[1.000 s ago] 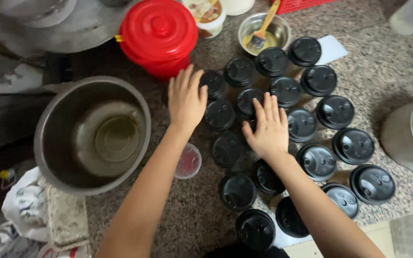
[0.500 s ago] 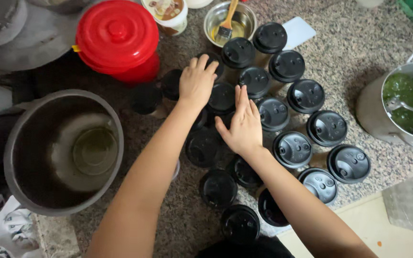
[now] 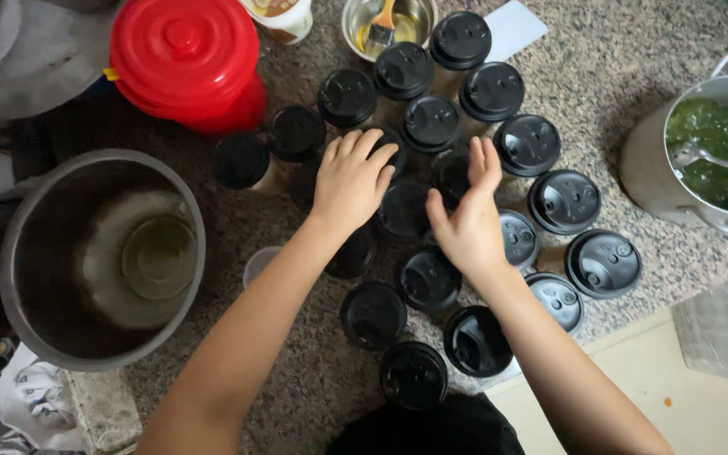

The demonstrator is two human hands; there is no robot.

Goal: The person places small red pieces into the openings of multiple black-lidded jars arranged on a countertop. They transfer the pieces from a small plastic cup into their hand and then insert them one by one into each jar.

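Note:
Several cups with black lids (image 3: 563, 200) stand packed together on a speckled stone counter (image 3: 600, 76). My left hand (image 3: 351, 179) lies palm down on top of the lids in the middle of the group, fingers spread. My right hand (image 3: 468, 219) is just to its right, turned on edge with fingers straight, against the side of a black-lidded cup (image 3: 404, 211). Neither hand grips anything.
A large empty steel pot (image 3: 101, 257) sits at the left. A red lidded container (image 3: 185, 61) is at the top left, a small steel bowl with a brush (image 3: 385, 21) at the top. A pot of green liquid with a ladle (image 3: 714, 152) stands at the right.
The view has shifted, so everything sits further right and lower in frame. My right hand turned from flat on the lids to standing on edge. My left hand stays on the lids.

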